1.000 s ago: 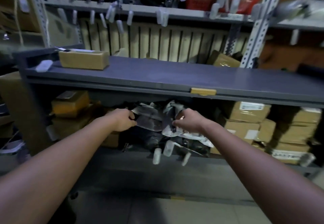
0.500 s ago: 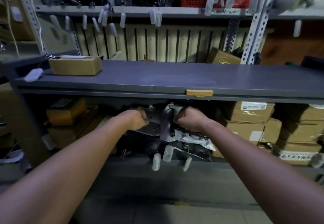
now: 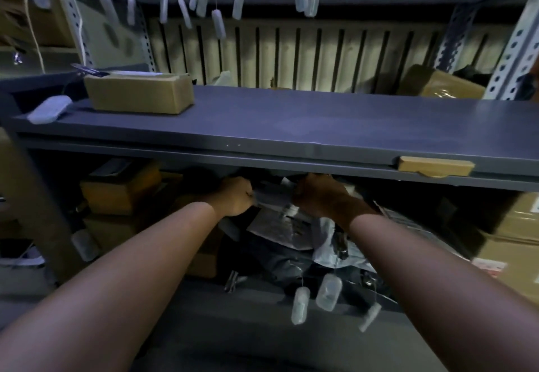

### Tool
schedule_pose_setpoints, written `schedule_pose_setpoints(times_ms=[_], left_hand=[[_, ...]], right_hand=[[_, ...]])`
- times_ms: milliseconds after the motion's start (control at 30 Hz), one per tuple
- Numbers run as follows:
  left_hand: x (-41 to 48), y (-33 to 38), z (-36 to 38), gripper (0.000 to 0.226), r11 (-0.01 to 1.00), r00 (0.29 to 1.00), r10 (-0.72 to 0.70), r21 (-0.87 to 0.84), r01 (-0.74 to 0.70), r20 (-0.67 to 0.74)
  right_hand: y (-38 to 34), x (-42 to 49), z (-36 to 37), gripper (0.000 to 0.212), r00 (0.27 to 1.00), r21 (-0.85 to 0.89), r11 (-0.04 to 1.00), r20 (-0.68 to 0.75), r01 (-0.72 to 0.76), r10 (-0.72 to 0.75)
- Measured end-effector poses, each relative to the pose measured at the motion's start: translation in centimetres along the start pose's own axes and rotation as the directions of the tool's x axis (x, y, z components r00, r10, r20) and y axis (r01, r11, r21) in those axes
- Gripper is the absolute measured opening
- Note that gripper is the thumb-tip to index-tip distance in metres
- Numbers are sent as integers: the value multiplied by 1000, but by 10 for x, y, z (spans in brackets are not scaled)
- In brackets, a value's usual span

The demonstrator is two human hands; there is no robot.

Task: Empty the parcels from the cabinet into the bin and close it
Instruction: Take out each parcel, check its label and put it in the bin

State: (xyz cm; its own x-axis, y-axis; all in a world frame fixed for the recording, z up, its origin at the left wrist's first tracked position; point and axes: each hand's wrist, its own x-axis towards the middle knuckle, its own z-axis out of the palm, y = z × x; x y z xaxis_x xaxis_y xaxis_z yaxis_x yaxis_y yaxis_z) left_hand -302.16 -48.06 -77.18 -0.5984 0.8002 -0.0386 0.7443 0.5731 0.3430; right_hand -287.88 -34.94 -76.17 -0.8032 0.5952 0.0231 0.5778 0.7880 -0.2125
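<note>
Both my arms reach into the dark opening under the grey cabinet top point(image 3: 291, 121). My left hand point(image 3: 234, 196) and my right hand point(image 3: 320, 195) each grip an edge of a grey plastic parcel bag point(image 3: 272, 194) held between them, just below the cabinet's front lip. Beneath it lies a heap of grey and black plastic parcels point(image 3: 285, 243), some with white tags point(image 3: 328, 291) hanging over the lower edge. The fingertips are hidden behind the bag and the lip. No bin is in view.
Cardboard boxes fill the cabinet's left side point(image 3: 119, 188) and right side point(image 3: 513, 243). A long cardboard box point(image 3: 138, 94) and a white device point(image 3: 49, 109) sit on top. Behind stand metal shelving posts point(image 3: 513, 42) with hanging white tags point(image 3: 218, 23).
Both hands have risen with the parcel bag toward the cabinet's upper lip, and my head has moved closer to the cabinet.
</note>
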Motion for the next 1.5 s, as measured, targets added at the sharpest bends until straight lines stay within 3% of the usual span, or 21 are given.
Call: schedule_pose_setpoints(times_ms=[200, 433, 700, 1000, 1167, 1300, 1500], left_hand=[[43, -12, 12, 28, 996, 999, -22, -90, 18, -43], [52, -13, 28, 33, 964, 998, -44, -264, 31, -45], [51, -13, 33, 48, 918, 984, -179, -363, 160, -18], [10, -34, 22, 57, 870, 976, -214, -449, 202, 24], [-34, -61, 12, 62, 773, 967, -237, -585, 245, 92], [-68, -79, 17, 56, 660, 950, -278, -691, 295, 140], [-89, -73, 30, 21, 338, 906, -345, -869, 362, 243]], right_hand=[[10, 32, 15, 40, 996, -57, 998, 83, -11, 16], [15, 32, 18, 65, 993, -121, 991, 111, 62, -48], [15, 20, 30, 65, 997, -178, 981, 6, 80, -80], [-9, -3, 29, 43, 990, -218, 966, 3, 141, -144], [-35, -26, 40, 35, 968, -196, 952, -43, 233, -245], [-53, -44, 54, 41, 954, -241, 931, -56, 274, -295], [-56, -63, 72, 42, 957, -253, 938, -103, 239, -272]])
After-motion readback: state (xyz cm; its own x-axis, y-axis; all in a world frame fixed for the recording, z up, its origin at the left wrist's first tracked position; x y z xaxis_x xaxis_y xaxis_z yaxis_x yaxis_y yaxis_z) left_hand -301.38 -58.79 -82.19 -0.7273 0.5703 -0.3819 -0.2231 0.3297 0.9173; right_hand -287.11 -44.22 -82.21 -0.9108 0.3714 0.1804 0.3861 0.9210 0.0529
